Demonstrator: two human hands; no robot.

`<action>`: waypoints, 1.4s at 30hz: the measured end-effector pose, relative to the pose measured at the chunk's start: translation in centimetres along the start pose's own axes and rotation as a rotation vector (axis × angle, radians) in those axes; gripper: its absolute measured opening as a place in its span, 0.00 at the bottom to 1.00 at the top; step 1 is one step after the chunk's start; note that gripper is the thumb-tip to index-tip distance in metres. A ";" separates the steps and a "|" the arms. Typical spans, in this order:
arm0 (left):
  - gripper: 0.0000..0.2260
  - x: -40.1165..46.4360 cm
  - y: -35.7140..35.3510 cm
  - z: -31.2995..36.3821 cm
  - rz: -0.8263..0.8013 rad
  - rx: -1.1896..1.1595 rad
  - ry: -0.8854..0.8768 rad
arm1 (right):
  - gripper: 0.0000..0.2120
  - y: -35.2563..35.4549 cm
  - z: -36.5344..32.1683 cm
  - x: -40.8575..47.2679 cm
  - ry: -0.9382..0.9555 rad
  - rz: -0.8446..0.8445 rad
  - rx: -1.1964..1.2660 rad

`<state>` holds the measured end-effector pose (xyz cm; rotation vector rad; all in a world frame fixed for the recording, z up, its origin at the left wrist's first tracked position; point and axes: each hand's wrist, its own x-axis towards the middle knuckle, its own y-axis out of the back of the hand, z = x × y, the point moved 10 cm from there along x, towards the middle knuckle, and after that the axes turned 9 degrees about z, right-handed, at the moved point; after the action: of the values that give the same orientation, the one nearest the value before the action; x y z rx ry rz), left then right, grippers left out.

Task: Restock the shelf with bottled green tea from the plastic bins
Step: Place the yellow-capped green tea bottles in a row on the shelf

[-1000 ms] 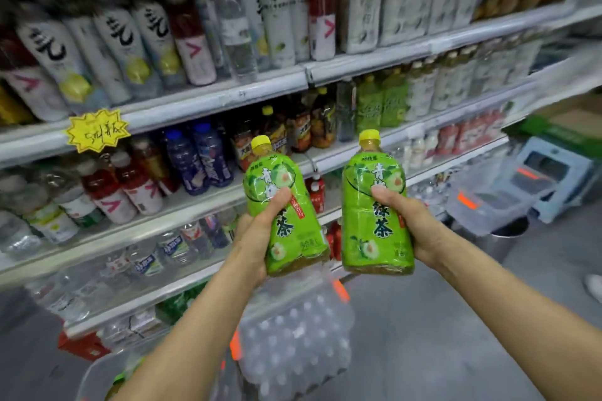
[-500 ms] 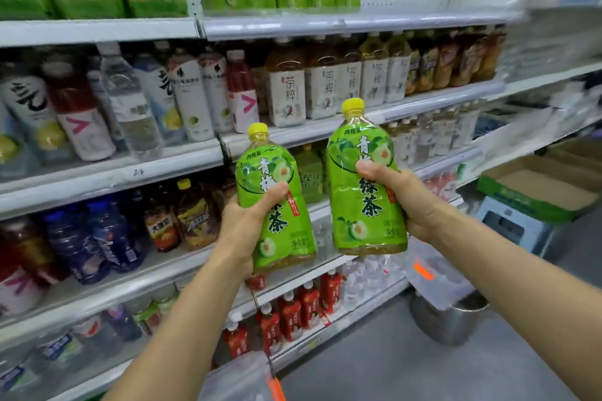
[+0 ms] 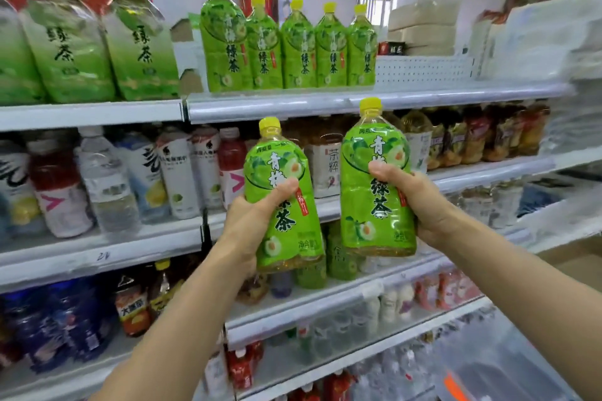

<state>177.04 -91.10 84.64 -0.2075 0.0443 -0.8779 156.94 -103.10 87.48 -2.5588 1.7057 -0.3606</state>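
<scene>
My left hand (image 3: 252, 225) grips one green tea bottle (image 3: 286, 225) with a yellow cap, held upright in front of the second shelf. My right hand (image 3: 420, 202) grips a second green tea bottle (image 3: 374, 172), also upright and slightly higher. Above them, the top shelf (image 3: 358, 98) carries a row of several matching green tea bottles (image 3: 293, 49). To the right of that row the shelf has bare white perforated backing (image 3: 423, 68). The plastic bin (image 3: 488, 368) shows blurred at the bottom right.
Larger green tea bottles (image 3: 75, 42) stand on the top shelf at left. Lower shelves hold water, red drinks, brown teas and blue bottles. A cardboard box (image 3: 573, 257) sits at right. Stacked packages (image 3: 423, 26) lie behind the top shelf.
Both hands have raised the two bottles from low by the bins up to the second shelf level. The view has tilted up, so the top shelf row is now in sight.
</scene>
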 end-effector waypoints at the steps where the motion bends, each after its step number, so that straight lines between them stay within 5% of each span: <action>1: 0.36 0.7 -0.4 0.7 0.009 0.002 -0.026 | 0.26 -0.4 -0.7 1.1 0.010 -0.029 0.003; 7: 0.47 4.5 -1.5 5.4 0.143 0.008 -0.182 | 0.27 -2.5 -6.2 9.0 0.132 -0.133 -0.036; 17: 0.18 7.9 -2.7 11.9 0.365 -0.065 -0.336 | 0.35 -8.3 -14.8 19.3 0.283 -0.325 0.028; 24: 0.39 10.1 -1.8 15.7 0.427 -0.005 -0.410 | 0.30 -12.5 -18.5 23.2 0.353 -0.275 0.141; 29: 0.35 11.5 -0.5 17.2 0.472 0.003 -0.409 | 0.59 -15.2 -18.3 27.8 0.429 -0.197 0.075; 32: 0.34 12.5 0.0 17.4 0.473 -0.004 -0.399 | 0.66 -16.2 -17.2 29.8 0.454 -0.187 0.015; 36: 0.41 13.6 0.6 16.7 0.472 -0.036 -0.372 | 0.66 -17.2 -15.8 27.5 0.412 -0.212 -0.055; 42: 0.26 14.5 0.5 16.3 0.381 -0.056 -0.316 | 0.55 -18.4 -13.7 30.1 0.366 -0.222 -0.119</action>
<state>188.67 -99.28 101.17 -0.3744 -0.1812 -0.4581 181.65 -122.13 108.89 -2.9256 1.5792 -0.8075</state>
